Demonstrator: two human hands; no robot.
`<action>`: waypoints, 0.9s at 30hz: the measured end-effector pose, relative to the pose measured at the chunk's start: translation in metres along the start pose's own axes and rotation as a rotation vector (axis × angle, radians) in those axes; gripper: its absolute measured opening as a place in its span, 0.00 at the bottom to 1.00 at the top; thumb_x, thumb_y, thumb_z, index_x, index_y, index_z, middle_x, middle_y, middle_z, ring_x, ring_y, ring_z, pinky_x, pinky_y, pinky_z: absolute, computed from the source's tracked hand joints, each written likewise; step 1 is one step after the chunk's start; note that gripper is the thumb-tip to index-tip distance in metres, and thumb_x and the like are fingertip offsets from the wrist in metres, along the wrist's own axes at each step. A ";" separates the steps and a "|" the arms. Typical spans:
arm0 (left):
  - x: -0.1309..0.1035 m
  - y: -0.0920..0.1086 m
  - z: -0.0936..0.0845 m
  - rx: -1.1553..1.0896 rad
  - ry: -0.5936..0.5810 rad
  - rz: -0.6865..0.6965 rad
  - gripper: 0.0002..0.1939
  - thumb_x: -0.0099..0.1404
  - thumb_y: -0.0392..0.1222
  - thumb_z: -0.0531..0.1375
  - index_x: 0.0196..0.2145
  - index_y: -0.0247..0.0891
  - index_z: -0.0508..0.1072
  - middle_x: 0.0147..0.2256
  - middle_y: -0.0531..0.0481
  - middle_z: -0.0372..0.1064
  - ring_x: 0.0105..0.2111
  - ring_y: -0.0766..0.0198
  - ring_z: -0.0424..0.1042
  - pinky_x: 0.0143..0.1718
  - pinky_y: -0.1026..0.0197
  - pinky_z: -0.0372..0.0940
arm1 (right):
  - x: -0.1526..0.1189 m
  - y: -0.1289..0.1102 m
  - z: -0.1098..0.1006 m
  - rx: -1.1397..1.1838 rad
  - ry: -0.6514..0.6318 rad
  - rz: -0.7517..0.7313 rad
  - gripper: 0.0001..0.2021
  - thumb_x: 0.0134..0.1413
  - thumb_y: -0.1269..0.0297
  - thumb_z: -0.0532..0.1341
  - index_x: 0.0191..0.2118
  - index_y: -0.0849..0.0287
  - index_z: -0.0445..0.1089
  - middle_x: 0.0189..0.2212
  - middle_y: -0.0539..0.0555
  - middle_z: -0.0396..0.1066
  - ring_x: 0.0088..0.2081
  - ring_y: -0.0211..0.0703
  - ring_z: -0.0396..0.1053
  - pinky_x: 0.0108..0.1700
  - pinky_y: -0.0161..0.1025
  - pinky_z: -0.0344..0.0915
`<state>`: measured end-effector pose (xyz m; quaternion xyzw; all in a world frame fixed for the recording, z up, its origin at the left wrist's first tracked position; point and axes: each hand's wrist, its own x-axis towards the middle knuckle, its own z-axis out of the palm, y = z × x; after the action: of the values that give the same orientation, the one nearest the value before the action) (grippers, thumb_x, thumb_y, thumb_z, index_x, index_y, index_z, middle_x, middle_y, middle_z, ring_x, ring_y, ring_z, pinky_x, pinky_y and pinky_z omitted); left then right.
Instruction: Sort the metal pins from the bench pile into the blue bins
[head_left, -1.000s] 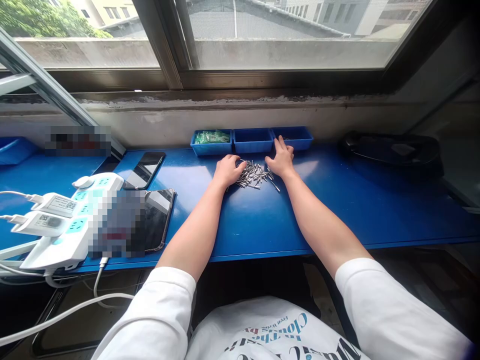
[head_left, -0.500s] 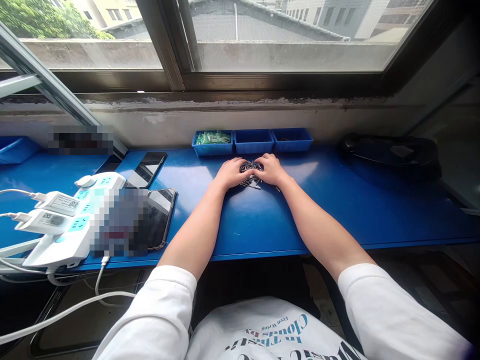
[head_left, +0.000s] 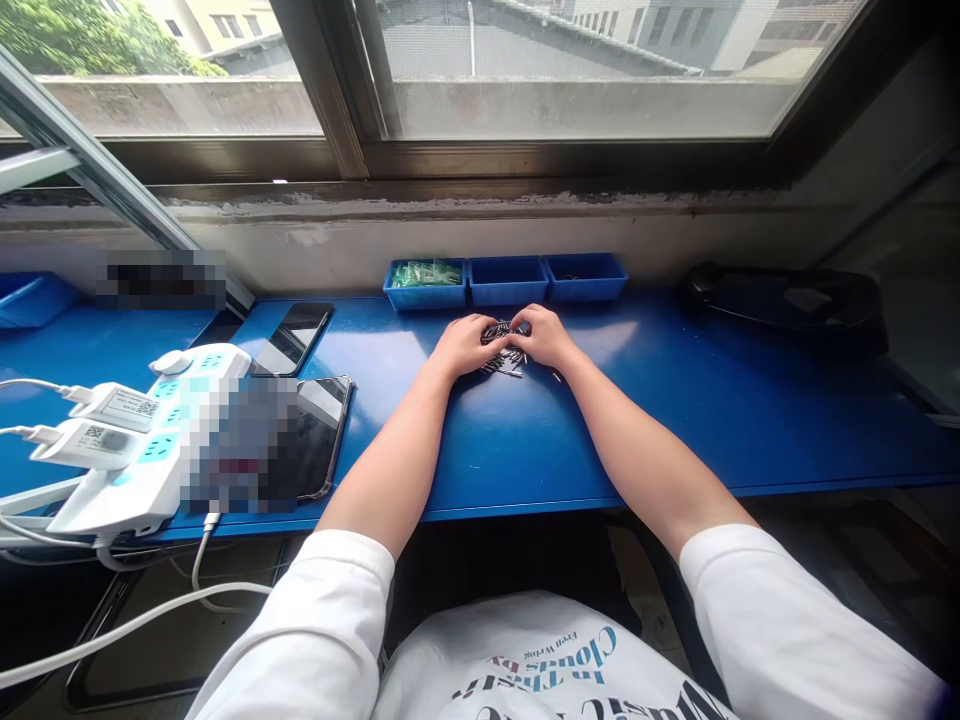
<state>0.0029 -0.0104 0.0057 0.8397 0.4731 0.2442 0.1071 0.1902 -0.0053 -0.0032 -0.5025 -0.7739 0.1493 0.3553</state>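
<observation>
Metal pins (head_left: 504, 358) mostly hidden under both hands, blurred patch over power strip (head_left: 150, 440), cables cut off left

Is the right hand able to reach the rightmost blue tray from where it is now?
Probably yes. The right hand rests on the metal pins, and the rightmost tray stands just beyond it against the wall. Only bare table lies between them.

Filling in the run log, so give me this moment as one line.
left hand: cupped on metal pins | right hand: cupped on same pile | surface: blue table | behind: three blue bins
</observation>
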 end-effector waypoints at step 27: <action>0.004 0.011 -0.002 -0.157 0.214 0.065 0.11 0.65 0.43 0.52 0.37 0.39 0.74 0.38 0.47 0.73 0.39 0.61 0.71 0.44 0.59 0.65 | 0.001 -0.027 -0.003 0.501 0.130 0.157 0.22 0.46 0.41 0.60 0.25 0.58 0.68 0.20 0.50 0.69 0.22 0.36 0.62 0.26 0.36 0.58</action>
<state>0.0115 -0.0130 0.0131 0.8129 0.4336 0.3719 0.1134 0.1737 -0.0173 0.0154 -0.4658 -0.6471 0.3306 0.5050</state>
